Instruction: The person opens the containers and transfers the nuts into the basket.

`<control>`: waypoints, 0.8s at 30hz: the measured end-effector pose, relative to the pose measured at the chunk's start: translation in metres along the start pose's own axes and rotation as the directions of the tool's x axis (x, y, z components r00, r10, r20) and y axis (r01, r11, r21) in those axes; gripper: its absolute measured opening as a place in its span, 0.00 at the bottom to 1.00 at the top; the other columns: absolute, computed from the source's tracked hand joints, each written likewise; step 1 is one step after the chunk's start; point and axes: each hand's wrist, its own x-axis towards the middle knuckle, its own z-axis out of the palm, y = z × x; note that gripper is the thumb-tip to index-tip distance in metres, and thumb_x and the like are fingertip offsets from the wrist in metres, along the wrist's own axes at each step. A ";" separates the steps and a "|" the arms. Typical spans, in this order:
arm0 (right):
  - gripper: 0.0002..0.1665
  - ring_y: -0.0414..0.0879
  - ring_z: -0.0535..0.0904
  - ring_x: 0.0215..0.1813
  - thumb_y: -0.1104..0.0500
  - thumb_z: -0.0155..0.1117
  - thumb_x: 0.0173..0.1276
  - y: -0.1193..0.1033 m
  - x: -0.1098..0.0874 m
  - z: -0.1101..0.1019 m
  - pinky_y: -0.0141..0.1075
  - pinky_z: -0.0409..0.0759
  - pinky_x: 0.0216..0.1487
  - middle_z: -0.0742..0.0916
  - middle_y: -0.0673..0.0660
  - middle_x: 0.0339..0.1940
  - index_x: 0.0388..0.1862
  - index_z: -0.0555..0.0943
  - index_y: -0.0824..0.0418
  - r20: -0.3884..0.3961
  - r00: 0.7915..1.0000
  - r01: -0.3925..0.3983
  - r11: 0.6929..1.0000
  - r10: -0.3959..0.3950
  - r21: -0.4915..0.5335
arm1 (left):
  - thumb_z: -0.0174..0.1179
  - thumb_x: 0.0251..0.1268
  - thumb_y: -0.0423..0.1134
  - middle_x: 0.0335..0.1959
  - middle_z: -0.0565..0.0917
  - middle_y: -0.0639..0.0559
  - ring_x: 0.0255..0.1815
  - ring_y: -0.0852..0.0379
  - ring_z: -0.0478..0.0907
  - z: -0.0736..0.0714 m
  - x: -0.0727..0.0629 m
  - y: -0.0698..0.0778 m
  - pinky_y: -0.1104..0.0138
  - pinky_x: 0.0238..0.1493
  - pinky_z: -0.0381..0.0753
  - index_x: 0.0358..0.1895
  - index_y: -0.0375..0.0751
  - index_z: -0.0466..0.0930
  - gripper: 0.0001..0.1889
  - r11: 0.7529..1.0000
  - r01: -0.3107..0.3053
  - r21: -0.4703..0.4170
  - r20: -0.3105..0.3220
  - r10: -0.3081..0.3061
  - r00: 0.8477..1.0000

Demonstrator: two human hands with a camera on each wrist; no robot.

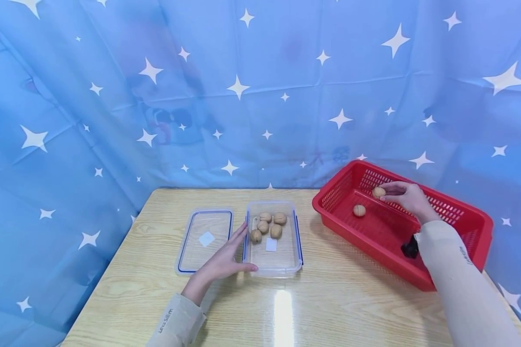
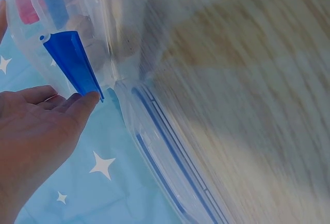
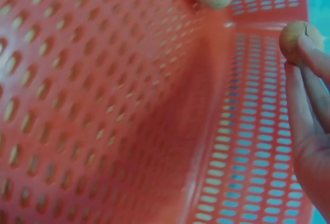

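Note:
My right hand point(image 1: 409, 199) pinches a walnut point(image 1: 378, 193) between thumb and fingertips, over the far side of the red basket point(image 1: 375, 250). In the right wrist view that walnut point(image 3: 295, 42) is held near the perforated wall. A second walnut point(image 1: 359, 210) lies on the basket floor. At the left side of a clear plastic box point(image 1: 286, 262), my left hand point(image 1: 226, 260) rests with fingers extended and thumb at the near corner. Several walnuts point(image 1: 276, 231) sit in the box beside a white square label. In the left wrist view the fingers reach a blue clasp point(image 2: 72, 61).
Left of the box, a clear lid point(image 1: 193, 258) with a blue seal lies flat on the wooden table point(image 1: 147, 299). Behind stands a blue curtain point(image 1: 278, 144) with white stars. A black object point(image 1: 410, 248) shows by the right wrist, partly hidden by the sleeve.

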 end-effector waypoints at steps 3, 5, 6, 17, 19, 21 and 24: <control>0.39 0.59 0.81 0.61 0.44 0.65 0.69 0.009 0.002 0.003 0.55 0.82 0.61 0.78 0.72 0.66 0.73 0.70 0.61 0.043 0.999 0.010 1.000 -0.009 -0.012 | 0.74 0.55 0.47 0.84 0.39 0.47 0.83 0.39 0.40 0.000 0.001 0.000 0.41 0.79 0.50 0.80 0.36 0.42 0.58 1.000 0.005 -0.001 0.001 -0.005 1.000; 0.38 0.59 0.80 0.61 0.45 0.65 0.69 0.013 0.003 0.005 0.56 0.81 0.62 0.79 0.72 0.66 0.71 0.70 0.63 0.070 0.997 0.015 1.000 -0.014 -0.018 | 0.74 0.55 0.47 0.84 0.39 0.47 0.83 0.38 0.40 0.000 0.001 0.000 0.41 0.79 0.50 0.81 0.37 0.42 0.58 1.000 0.007 -0.003 0.002 -0.007 1.000; 0.38 0.60 0.80 0.61 0.45 0.66 0.69 0.014 0.004 0.006 0.57 0.80 0.62 0.79 0.72 0.65 0.71 0.70 0.63 0.080 0.997 0.017 1.000 -0.015 -0.022 | 0.74 0.55 0.47 0.84 0.39 0.47 0.83 0.39 0.40 0.000 0.001 0.000 0.41 0.79 0.50 0.81 0.37 0.42 0.58 1.000 0.008 -0.001 0.003 -0.008 1.000; 0.32 0.56 0.81 0.58 0.50 0.67 0.69 0.025 0.006 0.016 0.53 0.84 0.59 0.81 0.72 0.61 0.65 0.75 0.67 0.156 0.987 0.039 0.999 -0.034 -0.028 | 0.74 0.54 0.46 0.84 0.41 0.45 0.83 0.38 0.42 0.003 0.002 -0.003 0.41 0.79 0.51 0.80 0.36 0.43 0.57 0.999 0.002 0.034 -0.014 -0.001 1.000; 0.31 0.53 0.82 0.56 0.51 0.66 0.70 0.026 0.006 0.016 0.50 0.85 0.57 0.82 0.72 0.60 0.64 0.76 0.69 0.162 0.986 0.047 0.998 -0.042 -0.031 | 0.74 0.55 0.46 0.84 0.41 0.45 0.83 0.38 0.42 0.003 0.002 -0.003 0.41 0.79 0.51 0.80 0.35 0.43 0.57 0.999 0.000 0.032 -0.014 0.001 1.000; 0.30 0.51 0.82 0.54 0.52 0.66 0.70 0.027 0.006 0.017 0.48 0.86 0.56 0.82 0.72 0.59 0.64 0.76 0.69 0.166 0.985 0.046 0.999 -0.041 -0.028 | 0.74 0.55 0.45 0.84 0.40 0.45 0.83 0.39 0.41 0.003 0.001 -0.003 0.41 0.79 0.50 0.80 0.35 0.43 0.57 1.000 0.001 0.029 -0.010 -0.001 1.000; 0.30 0.49 0.82 0.53 0.53 0.67 0.69 0.027 0.005 0.017 0.47 0.86 0.56 0.82 0.72 0.59 0.63 0.76 0.70 0.173 0.984 0.038 0.999 -0.034 -0.024 | 0.74 0.54 0.45 0.84 0.40 0.45 0.83 0.39 0.41 0.003 0.001 -0.003 0.41 0.79 0.50 0.80 0.35 0.43 0.58 1.000 -0.001 0.029 -0.005 0.002 1.000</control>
